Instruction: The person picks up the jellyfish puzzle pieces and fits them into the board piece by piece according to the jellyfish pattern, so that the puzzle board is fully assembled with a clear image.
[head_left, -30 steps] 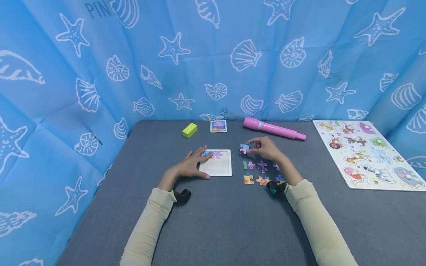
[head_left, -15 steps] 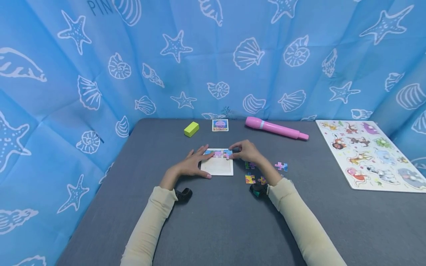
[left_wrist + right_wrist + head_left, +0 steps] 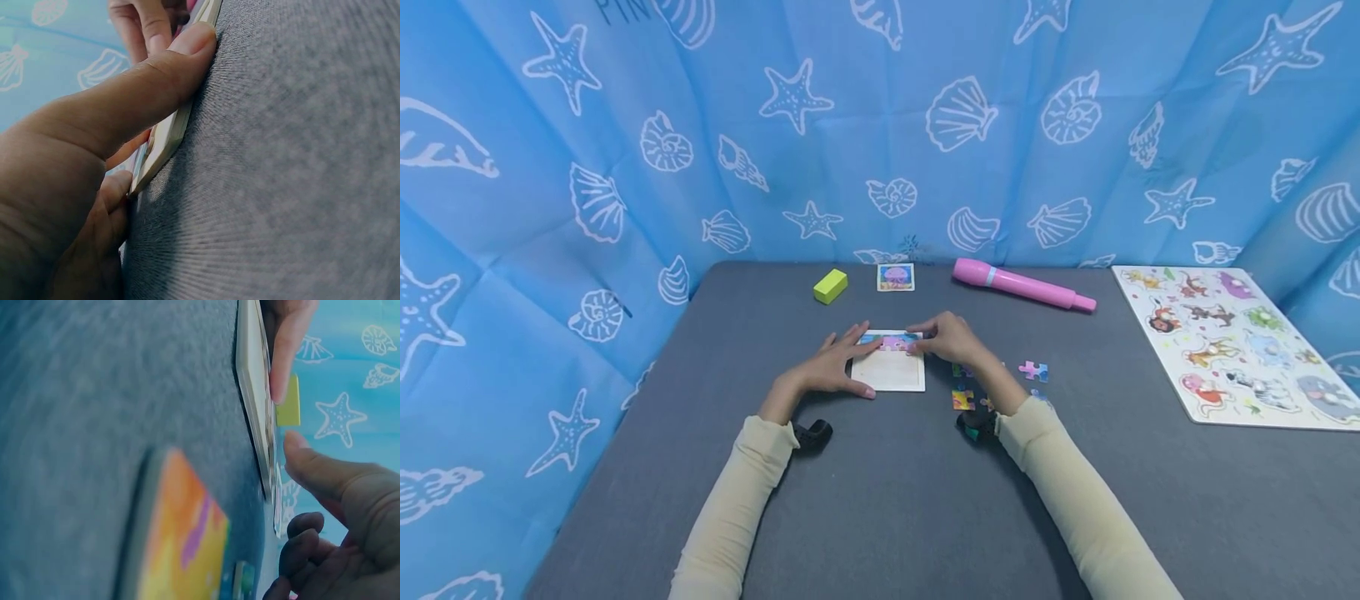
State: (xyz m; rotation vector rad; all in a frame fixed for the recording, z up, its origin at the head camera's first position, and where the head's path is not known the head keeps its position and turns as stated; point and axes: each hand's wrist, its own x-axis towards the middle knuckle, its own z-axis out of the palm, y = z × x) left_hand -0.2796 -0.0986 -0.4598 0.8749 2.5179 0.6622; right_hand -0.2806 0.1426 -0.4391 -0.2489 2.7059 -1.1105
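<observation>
A small white puzzle tray (image 3: pixel 887 377) lies on the grey table, with joined pink and blue jigsaw pieces (image 3: pixel 892 342) along its far edge. My left hand (image 3: pixel 826 368) spreads over the tray's left side. Its thumb (image 3: pixel 156 84) lies along the near edge, while the other fingers reach the far part. At the tray's far right corner, my right hand (image 3: pixel 953 340) holds a blue and pink jigsaw piece (image 3: pixel 910 342) between thumb and forefinger, against the row. In the right wrist view the fingertips' contact with this piece is hidden.
Loose jigsaw pieces, among them a yellow one (image 3: pixel 962 400) and a pink one (image 3: pixel 1033 371), lie right of the tray, partly under my right arm. Behind are a yellow-green block (image 3: pixel 831 286), a picture card (image 3: pixel 896 277) and a pink stick (image 3: pixel 1022 285). An animal board (image 3: pixel 1232 350) lies far right.
My right hand has carried the jigsaw piece leftward from beside the tray into its far right corner, against the row. My left hand has stayed on the tray's left side.
</observation>
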